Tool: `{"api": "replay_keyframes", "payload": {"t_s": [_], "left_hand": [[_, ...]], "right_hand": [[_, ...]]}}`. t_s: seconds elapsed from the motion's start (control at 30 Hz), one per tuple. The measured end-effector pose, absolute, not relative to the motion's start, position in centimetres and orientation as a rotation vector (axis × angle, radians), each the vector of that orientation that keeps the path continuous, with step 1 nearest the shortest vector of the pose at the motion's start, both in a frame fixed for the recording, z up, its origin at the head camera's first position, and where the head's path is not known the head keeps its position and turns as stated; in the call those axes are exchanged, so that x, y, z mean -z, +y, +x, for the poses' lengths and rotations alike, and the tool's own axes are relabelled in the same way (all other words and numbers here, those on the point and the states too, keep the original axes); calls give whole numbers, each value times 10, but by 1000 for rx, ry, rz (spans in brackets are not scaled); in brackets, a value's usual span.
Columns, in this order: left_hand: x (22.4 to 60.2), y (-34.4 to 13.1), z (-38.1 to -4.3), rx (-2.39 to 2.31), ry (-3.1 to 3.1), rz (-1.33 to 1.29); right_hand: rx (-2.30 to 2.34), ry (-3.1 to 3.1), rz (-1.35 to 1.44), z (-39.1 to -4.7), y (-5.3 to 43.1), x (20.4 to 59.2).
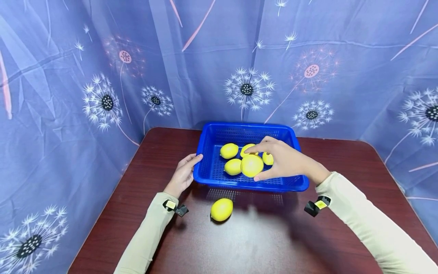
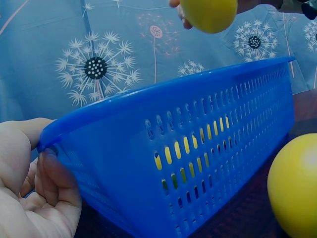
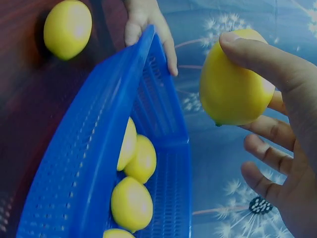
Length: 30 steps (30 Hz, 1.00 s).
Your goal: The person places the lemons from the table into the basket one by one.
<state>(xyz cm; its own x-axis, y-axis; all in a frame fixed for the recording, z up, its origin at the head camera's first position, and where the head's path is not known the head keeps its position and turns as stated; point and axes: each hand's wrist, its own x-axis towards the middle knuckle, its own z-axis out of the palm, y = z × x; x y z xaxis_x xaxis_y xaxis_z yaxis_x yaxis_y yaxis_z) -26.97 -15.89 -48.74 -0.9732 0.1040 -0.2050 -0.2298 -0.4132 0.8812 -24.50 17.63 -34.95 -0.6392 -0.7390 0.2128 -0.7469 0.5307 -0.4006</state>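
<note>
My left hand [image 1: 181, 176] grips the left rim of a blue plastic basket [image 1: 212, 181], thumb over the edge and fingers curled beneath it in the left wrist view. Above the basket, my right hand [image 1: 289, 158] pinches a yellow lemon [image 3: 237, 82] between thumb and fingers, and the other fingertips are spread apart from the fruit in the right wrist view. Several lemons lie inside the basket, one of them [image 1: 229, 151] towards the left and another lemon [image 3: 132, 204] visible over the rim. In front of the basket, a single lemon [image 1: 221, 209] rests on the table.
The dark red-brown wooden table [image 1: 164, 152] has rounded back corners. A blue curtain [image 1: 205, 87] with dandelion prints hangs behind it and along its sides. Both wrists carry small black camera mounts, such as the right mount [image 1: 316, 206].
</note>
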Motion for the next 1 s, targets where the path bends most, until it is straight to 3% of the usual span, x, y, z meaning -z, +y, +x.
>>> {"api": "replay_keyframes", "payload": {"t_s": [1.0], "left_hand": [[487,-159,-269,-2465,1603,-201]], "right_hand": [[-597,-2952,1406,-331,194,369]]}}
